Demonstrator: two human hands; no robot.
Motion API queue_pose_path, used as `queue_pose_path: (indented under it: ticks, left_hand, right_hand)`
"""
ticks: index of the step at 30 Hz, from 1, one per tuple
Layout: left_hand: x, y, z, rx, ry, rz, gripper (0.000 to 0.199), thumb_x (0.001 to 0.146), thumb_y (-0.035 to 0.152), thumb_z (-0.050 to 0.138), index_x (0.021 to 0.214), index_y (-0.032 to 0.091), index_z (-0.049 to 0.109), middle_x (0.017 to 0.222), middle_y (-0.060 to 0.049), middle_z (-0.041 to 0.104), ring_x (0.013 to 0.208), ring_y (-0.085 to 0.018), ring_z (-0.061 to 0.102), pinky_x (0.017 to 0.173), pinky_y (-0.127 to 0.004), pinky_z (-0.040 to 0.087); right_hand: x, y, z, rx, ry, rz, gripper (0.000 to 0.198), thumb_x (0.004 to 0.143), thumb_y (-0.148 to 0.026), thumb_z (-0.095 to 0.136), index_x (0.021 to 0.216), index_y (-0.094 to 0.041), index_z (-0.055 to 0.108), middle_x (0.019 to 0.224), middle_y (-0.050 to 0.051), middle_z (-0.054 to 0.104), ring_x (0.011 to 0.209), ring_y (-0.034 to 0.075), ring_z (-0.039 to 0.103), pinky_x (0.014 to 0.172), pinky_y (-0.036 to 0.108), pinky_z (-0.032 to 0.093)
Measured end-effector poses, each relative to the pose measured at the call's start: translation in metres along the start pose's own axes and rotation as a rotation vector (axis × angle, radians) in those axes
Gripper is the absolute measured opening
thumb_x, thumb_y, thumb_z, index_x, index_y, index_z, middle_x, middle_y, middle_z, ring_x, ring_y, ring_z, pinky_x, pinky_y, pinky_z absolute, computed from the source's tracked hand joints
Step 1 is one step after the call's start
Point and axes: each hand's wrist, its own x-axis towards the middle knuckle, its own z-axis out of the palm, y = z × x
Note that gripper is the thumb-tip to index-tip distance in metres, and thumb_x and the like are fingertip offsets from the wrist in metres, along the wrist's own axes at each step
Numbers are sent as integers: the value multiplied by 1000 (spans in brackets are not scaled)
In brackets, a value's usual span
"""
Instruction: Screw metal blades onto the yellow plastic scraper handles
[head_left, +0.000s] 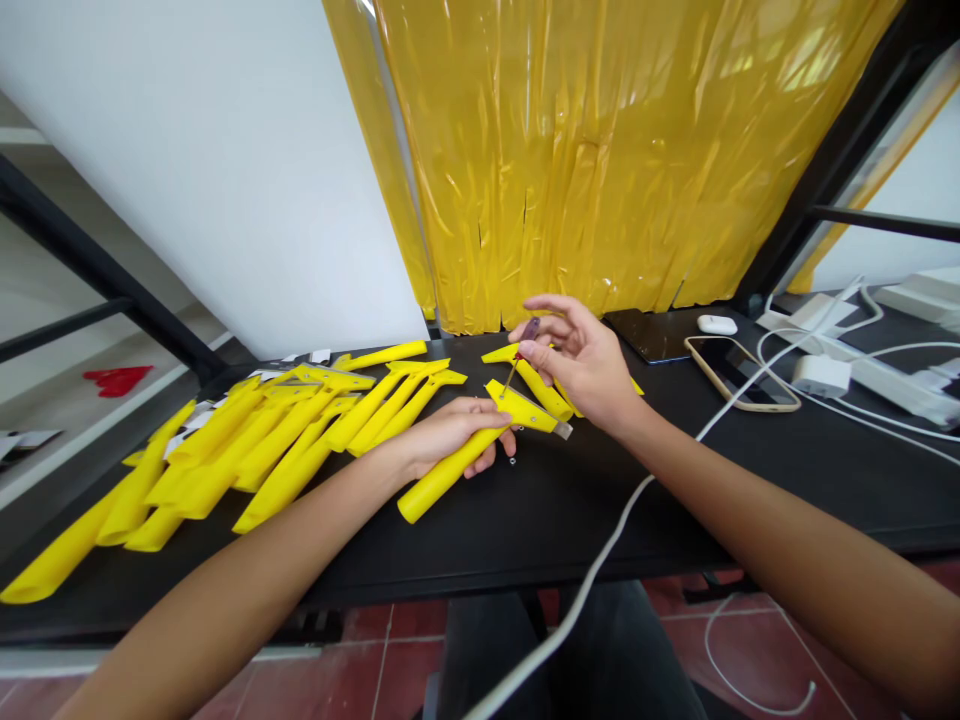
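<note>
My left hand (450, 436) is closed around a yellow-handled blade tool (454, 475), which lies tilted above the table. Its flat head, fastened with small screws, points right and ends in a short metal blade. Above that head, my right hand (574, 360) pinches the dark handle of a small screwdriver (530, 329) between thumb and fingers. The screwdriver's thin shaft slants down to a spot on the head near my left thumb; whether its tip sits in a screw I cannot tell. A small metal nut (512, 461) rests on the table beside my left fingers.
Several similar yellow tools (292, 440) are piled on the black table (600, 520) at left, with others behind my hands. To the right are a phone (739, 370), a white earbud case (717, 325), and a power strip (885, 385). A white cable (600, 570) crosses the front.
</note>
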Motion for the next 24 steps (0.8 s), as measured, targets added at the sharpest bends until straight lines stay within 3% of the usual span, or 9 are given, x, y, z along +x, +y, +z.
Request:
queue_pose_path:
  ticks: [4,8,12,15,18,21,24]
  left_hand:
    - [-1,2,1,3,-6,-17,27,88,40,70,91,15,59,82,-6,72,44,-8,55,37,-21,43]
    - [-1,2,0,7,-23,4,28,88,41,70,91,15,60,81,-7,72,43,-9,54,35,-21,41]
    - [-1,0,-2,-5,-26,-1,29,88,41,70,93,15,59,87,-8,72,45,-9,55,36,-21,41]
    - [-3,3,-5,17,-11,0,28,89,41,69,95,16,58,88,-8,72,44,-9,54,36,-22,40]
    - [-9,11,-10,103,23,65,26,90,39,68,92,16,55,87,-6,71,43,-8,53,36,-22,39]
    - [-16,20,-15,165,49,110,25,91,37,67,89,17,52,86,-6,71,44,-8,54,39,-22,41]
    - [-19,24,-19,180,51,90,27,90,39,69,91,18,52,88,-7,72,45,-8,53,39,-23,42]
  right_hand:
    - [-3,-2,4,83,-100,57,38,87,-47,74,117,-27,60,98,2,67,53,9,52,41,25,40]
    - [-4,-3,6,35,-105,41,33,92,-52,66,108,-23,64,90,3,70,51,8,47,44,25,38]
    - [-1,-6,-2,-94,108,-78,31,101,-52,53,111,-24,62,79,1,65,60,12,51,58,27,45]
    - [2,-8,-12,-357,189,-157,29,103,-48,48,112,-24,62,73,0,58,67,15,56,67,30,46]
    - [6,-5,-19,-645,41,-124,27,100,-43,52,102,-21,68,86,4,67,77,18,61,73,33,46]
    - [7,1,-23,-772,-268,102,32,95,-45,57,87,-19,74,85,5,73,76,19,63,69,31,45]
    - [8,5,-27,-778,-524,313,32,92,-45,59,90,-21,79,83,3,76,75,20,65,66,30,44]
